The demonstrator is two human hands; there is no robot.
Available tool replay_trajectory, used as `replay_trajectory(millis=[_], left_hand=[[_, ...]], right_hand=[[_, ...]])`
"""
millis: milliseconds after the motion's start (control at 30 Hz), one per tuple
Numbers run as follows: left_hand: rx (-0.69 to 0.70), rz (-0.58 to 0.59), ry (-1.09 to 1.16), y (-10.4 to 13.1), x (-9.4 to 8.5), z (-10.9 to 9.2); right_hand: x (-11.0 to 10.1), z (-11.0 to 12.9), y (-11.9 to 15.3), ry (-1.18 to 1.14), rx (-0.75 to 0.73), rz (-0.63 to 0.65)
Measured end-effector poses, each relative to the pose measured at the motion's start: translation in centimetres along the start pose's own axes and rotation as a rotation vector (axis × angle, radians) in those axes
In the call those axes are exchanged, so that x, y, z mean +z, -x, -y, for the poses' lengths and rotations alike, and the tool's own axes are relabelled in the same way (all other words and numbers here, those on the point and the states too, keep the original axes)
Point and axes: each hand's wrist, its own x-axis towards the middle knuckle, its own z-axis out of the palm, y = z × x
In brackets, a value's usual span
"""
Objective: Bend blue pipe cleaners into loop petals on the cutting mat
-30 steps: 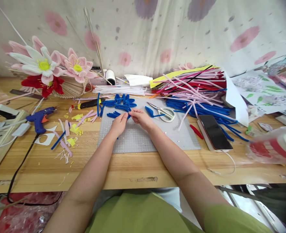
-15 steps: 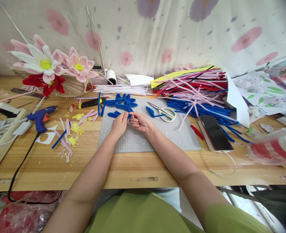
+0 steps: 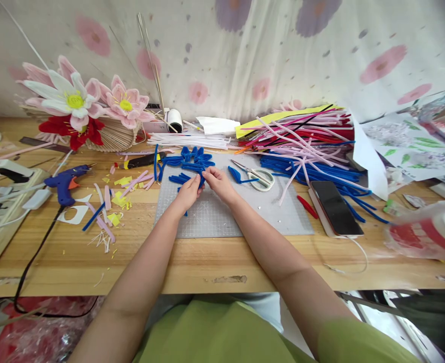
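Observation:
Over the grey cutting mat [image 3: 222,217], my left hand [image 3: 189,193] and my right hand [image 3: 219,183] meet fingertip to fingertip. Both are closed on a blue pipe cleaner [image 3: 202,180], mostly hidden by the fingers; a short blue end shows below my left hand. Just beyond lie blue pipe cleaner petals [image 3: 192,158], shaped into loops. Short blue pipe cleaner lengths [image 3: 179,178] rest beside my left hand. To the right of my right hand are a single blue petal [image 3: 235,175] with a stem and white-handled scissors [image 3: 265,180].
A blue glue gun [image 3: 65,184] and cut scraps [image 3: 120,199] lie to the left. Pipe cleaner flowers [image 3: 74,101] stand at the back left. Bundled pipe cleaners [image 3: 305,133], a phone [image 3: 335,206] and a bagged cup [image 3: 426,232] are on the right.
My right hand has turned and its fingers now pinch from above, close to my left fingertips. The blue end below my left hand has come into view. The camera view has shifted slightly.

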Motion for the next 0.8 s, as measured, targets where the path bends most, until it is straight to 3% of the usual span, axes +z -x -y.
replay_trajectory(millis=[100, 267, 333, 467, 600, 800], left_hand=[[-0.079, 0.162, 0.185, 1.0, 0.2, -1.2], [-0.127, 0.036, 0.235, 1.1, 0.5, -1.5], [-0.175, 0.05, 0.255, 1.0, 0.6, -1.3], [-0.206, 0.044, 0.309, 0.9, 0.8, -1.3], [-0.18, 0.017, 0.249, 1.0, 1.0, -1.1], [-0.149, 0.031, 0.128, 0.8, 1.6, -0.6]], right_hand=[[-0.4, 0.0, 0.0, -0.039, 0.047, -0.005], [-0.7, 0.2, 0.4, -0.038, 0.166, 0.191], [-0.7, 0.1, 0.4, 0.001, 0.158, 0.119], [-1.0, 0.0, -0.1, 0.113, -0.001, -0.133], [-1.1, 0.1, -0.2, 0.161, -0.065, -0.185], [-1.3, 0.0, -0.2, 0.129, -0.039, -0.202]])
